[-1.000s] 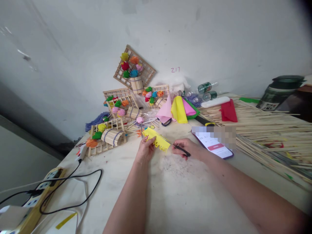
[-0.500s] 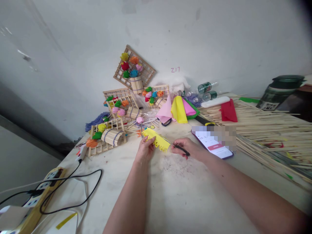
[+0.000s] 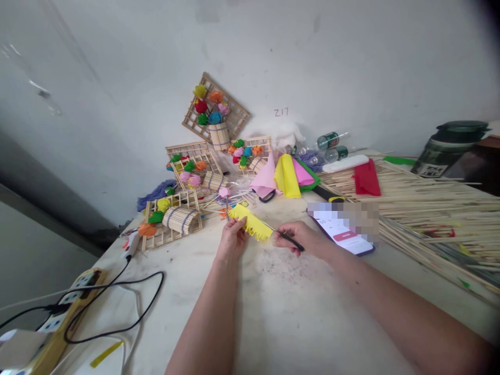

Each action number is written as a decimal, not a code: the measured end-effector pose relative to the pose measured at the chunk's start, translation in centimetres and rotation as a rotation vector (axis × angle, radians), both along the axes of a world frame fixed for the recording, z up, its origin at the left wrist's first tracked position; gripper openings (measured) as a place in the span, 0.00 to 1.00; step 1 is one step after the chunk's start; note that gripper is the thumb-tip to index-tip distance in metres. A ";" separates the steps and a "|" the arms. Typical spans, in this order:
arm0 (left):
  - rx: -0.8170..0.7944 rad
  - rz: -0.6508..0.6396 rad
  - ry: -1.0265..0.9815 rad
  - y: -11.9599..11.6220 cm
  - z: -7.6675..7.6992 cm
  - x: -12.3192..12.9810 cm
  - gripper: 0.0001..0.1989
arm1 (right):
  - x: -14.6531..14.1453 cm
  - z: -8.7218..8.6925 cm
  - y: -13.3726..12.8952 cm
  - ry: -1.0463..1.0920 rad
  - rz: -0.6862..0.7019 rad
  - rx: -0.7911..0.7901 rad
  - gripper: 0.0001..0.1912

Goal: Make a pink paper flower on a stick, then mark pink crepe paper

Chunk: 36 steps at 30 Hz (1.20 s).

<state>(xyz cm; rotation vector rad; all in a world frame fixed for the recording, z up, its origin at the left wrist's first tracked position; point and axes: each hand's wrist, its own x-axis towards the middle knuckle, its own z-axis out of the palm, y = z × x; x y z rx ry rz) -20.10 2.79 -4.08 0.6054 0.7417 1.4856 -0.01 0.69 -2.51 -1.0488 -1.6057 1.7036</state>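
Note:
A strip of yellow crepe paper (image 3: 255, 225), its lower edge cut into a fringe, is pinched by my left hand (image 3: 233, 239) near its left end. My right hand (image 3: 297, 237) is closed round a pair of black-handled scissors (image 3: 292, 241). Their thin blades point left and lie against the right end of the strip. How far apart the blades are is too small to tell. A phone (image 3: 344, 233) with a lit screen lies just right of my right hand.
Stick lattices with paper flowers (image 3: 182, 220) stand at the back left. Folded crepe paper (image 3: 288, 176) lies behind my hands. Thin wooden sticks (image 3: 441, 208) spread over the right side. A power strip (image 3: 74, 302) with looping cables (image 3: 160, 291) lies at the front left.
My left thumb has shifted slightly along the yellow paper. The scissors have stayed at the strip's right end, with little other movement.

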 end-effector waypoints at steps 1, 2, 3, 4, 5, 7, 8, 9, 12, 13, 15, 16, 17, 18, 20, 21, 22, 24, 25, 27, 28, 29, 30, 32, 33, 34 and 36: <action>0.003 -0.007 -0.002 0.0 0.0 0.0 0.08 | 0.0 0.0 0.0 -0.009 -0.002 0.005 0.11; 0.008 -0.015 -0.005 0.0 0.0 0.1 0.08 | 0.1 0.1 -0.1 -0.019 -0.005 0.012 0.11; 0.013 -0.025 -0.008 -0.1 -0.1 0.1 0.08 | 0.1 0.1 -0.1 -0.029 -0.008 0.016 0.11; 0.019 -0.038 -0.007 -0.1 -0.1 0.1 0.08 | 0.1 0.2 -0.2 -0.037 -0.010 0.020 0.11; 0.023 -0.052 -0.004 -0.1 -0.1 0.1 0.08 | 0.1 0.3 -0.3 -0.042 -0.009 0.026 0.10; 0.029 -0.079 0.009 -0.2 -0.1 0.2 0.08 | 0.0 0.4 -0.3 -0.044 -0.006 0.043 0.09; 0.029 -0.091 0.016 -0.2 -0.1 0.2 0.08 | 0.0 0.4 -0.4 -0.043 -0.002 0.048 0.08; 0.030 -0.099 0.022 -0.2 -0.1 0.2 0.08 | -0.1 0.5 -0.4 -0.043 -0.001 0.050 0.08; 0.031 -0.108 0.038 -0.3 0.0 0.3 0.08 | -0.2 0.7 -0.5 -0.043 -0.006 0.049 0.07; 0.033 -0.110 0.042 -0.3 0.0 0.3 0.08 | -0.2 0.7 -0.6 -0.042 -0.007 0.048 0.07; 0.038 -0.113 0.044 -0.4 0.1 0.3 0.08 | -0.2 0.8 -0.6 -0.040 -0.009 0.050 0.06; 0.041 -0.114 0.045 -0.4 0.1 0.3 0.09 | -0.2 0.7 -0.6 -0.038 -0.011 0.054 0.07; 0.043 -0.113 0.045 -0.4 0.1 0.3 0.09 | -0.2 0.7 -0.6 -0.041 -0.017 0.058 0.07; 0.044 -0.111 0.046 -0.4 0.0 0.3 0.09 | -0.3 0.6 -0.6 -0.048 -0.023 0.065 0.07; 0.043 -0.107 0.047 -0.3 0.0 0.2 0.09 | -0.3 0.5 -0.5 -0.062 -0.029 0.078 0.07; 0.044 -0.105 0.047 -0.3 -0.1 0.2 0.09 | -0.4 0.4 -0.5 -0.071 -0.030 0.084 0.07; 0.044 -0.104 0.044 -0.3 -0.1 0.2 0.08 | -0.4 0.3 -0.5 -0.080 -0.034 0.089 0.07; 0.044 -0.103 0.038 -0.2 -0.2 0.1 0.09 | -0.6 0.2 -0.4 -0.105 -0.051 0.095 0.09; 0.042 -0.102 0.037 -0.2 -0.2 0.1 0.09 | -0.6 0.2 -0.4 -0.119 -0.061 0.101 0.10; 0.037 -0.099 0.036 -0.2 -0.3 0.1 0.10 | -0.7 0.1 -0.4 -0.142 -0.077 0.118 0.12; 0.035 -0.097 0.037 -0.2 -0.3 0.1 0.10 | -0.8 0.1 -0.3 -0.149 -0.083 0.130 0.12; 0.032 -0.097 0.038 -0.2 -0.2 0.1 0.10 | -0.8 0.1 -0.3 -0.150 -0.085 0.141 0.12; 0.029 -0.097 0.038 -0.2 -0.2 0.1 0.10 | -0.8 0.0 -0.3 -0.145 -0.086 0.150 0.12; 0.021 -0.095 0.033 -0.2 -0.1 0.1 0.11 | -0.7 -0.1 -0.2 -0.125 -0.086 0.147 0.11; 0.016 -0.091 0.023 -0.2 0.0 0.1 0.11 | -0.7 -0.2 -0.2 -0.112 -0.082 0.140 0.10; 0.009 -0.086 0.010 -0.2 0.0 0.1 0.11 | -0.6 -0.3 -0.1 -0.099 -0.079 0.128 0.10; -0.001 -0.074 -0.015 -0.2 0.2 0.1 0.12 | -0.6 -0.6 0.1 -0.083 -0.075 0.103 0.10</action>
